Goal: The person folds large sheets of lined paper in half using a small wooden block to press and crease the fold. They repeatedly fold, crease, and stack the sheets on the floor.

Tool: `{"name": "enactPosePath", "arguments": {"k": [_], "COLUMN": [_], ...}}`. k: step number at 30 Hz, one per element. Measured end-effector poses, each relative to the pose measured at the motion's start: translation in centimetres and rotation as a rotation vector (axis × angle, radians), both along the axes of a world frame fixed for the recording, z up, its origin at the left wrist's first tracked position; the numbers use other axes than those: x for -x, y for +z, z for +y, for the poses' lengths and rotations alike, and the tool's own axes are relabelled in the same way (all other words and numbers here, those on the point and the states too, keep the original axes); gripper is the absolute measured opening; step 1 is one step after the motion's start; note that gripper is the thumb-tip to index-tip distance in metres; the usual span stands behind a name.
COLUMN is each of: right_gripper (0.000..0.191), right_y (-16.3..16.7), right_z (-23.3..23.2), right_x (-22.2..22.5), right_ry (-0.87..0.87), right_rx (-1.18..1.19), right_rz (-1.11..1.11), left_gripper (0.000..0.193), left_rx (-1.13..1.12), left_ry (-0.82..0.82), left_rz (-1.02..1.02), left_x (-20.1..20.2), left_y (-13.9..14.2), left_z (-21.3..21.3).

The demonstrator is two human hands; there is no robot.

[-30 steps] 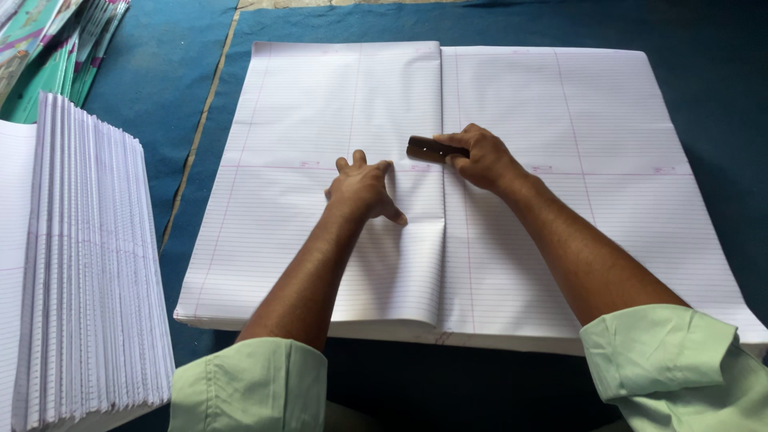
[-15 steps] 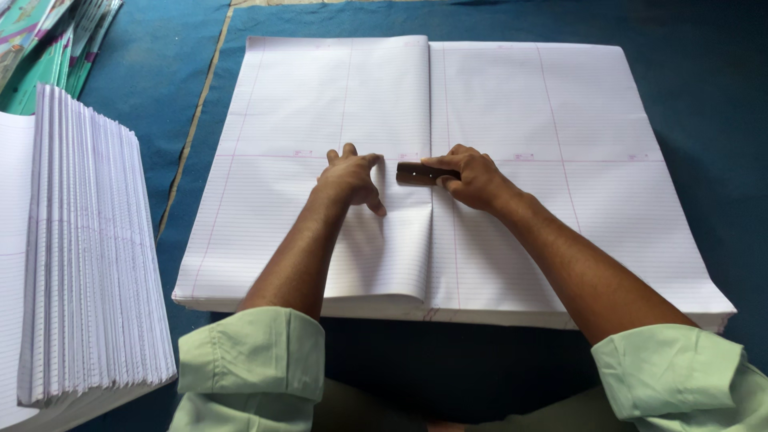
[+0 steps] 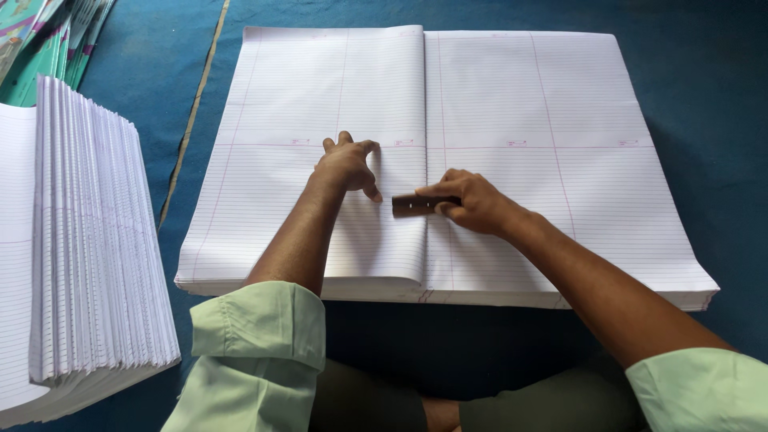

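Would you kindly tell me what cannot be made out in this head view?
- Brown creasing block: its right end is hidden by the right hand.
- Small red marks on the ruled sheets: too small to read.
- Folded stack and coloured covers: cut off by the left edge.

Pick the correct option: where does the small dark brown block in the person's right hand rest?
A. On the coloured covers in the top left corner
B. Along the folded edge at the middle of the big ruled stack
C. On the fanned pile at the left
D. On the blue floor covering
B: the right hand presses the dark brown block against the folded edge in the middle of the ruled stack, while the left hand lies flat on the folded sheet beside it.
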State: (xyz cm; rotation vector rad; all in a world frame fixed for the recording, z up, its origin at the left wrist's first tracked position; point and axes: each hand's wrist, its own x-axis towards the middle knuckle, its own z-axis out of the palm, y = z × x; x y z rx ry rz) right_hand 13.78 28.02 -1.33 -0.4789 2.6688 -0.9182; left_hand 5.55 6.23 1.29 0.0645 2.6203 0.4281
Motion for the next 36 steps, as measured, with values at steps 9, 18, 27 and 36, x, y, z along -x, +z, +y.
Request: {"name": "enactPosePath", "arguments": {"k": [9,18,27,36], "right_gripper": [0.040,0.038,0.041,0.044], "right_y": [0.1,0.3,0.7,0.1], "right_z": [0.6,1.3,1.2,2.2], "right_x": [-2.9,-4.4,-4.2,-3.1], "right_ry": [0.143,0.198,0.179,0.098], "right_rx": [0.014,-0.039,-0.073,0.120], "right_rz": [-0.081,-0.189,-0.306,-0.351], "left_gripper": [0.104,0.102,0.101,0.103], "left_rx": [-0.004,-0.027,-0.017,-0.008], "left_ry": [-0.012,-0.005,0.015,0.003], "left_rz": [-0.005,-0.011,-0.001,0.007], "left_x": [-0.1,-0.1,-0.1,0.1], "left_y": [0.0,0.0,-0.4,-0.9], "left_z": [-0.1,-0.1,-0.1,0.0]}}
